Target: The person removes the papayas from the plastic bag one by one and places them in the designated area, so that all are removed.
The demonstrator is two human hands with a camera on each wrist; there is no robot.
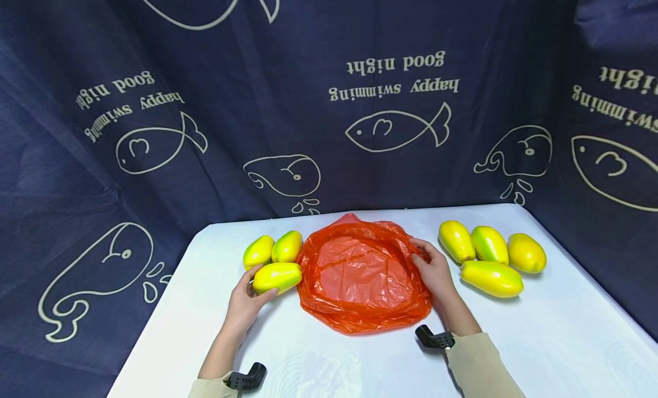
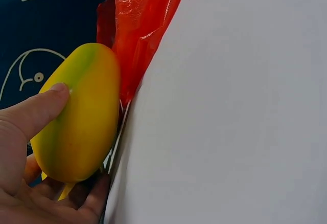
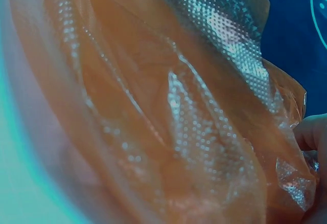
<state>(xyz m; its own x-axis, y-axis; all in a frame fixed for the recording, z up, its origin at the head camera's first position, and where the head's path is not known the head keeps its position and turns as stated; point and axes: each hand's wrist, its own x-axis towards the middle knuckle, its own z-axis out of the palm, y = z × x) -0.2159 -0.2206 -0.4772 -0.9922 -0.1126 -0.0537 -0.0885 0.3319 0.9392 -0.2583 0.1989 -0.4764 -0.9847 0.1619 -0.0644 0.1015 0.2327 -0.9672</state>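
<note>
My left hand (image 1: 245,304) grips a yellow-green mango (image 1: 277,277) at the left side of a red plastic bag (image 1: 362,278). In the left wrist view the thumb lies over the mango (image 2: 84,114) and the fingers curl beneath it. The bag lies mouth-up with its rim spread wide, and its inside shows only red film. At its right rim, my right hand (image 1: 433,270) pinches the film between thumb and fingers. The right wrist view is mostly filled by the bag's crinkled film (image 3: 168,111), with part of the hand (image 3: 312,134) at the right edge.
Two more mangoes, one on the left (image 1: 259,252) and one beside it (image 1: 287,247), lie behind the held one. Several mangoes (image 1: 492,278) sit together right of the bag. Behind the white table (image 1: 169,329) hangs a dark blue curtain (image 1: 308,118) with fish drawings.
</note>
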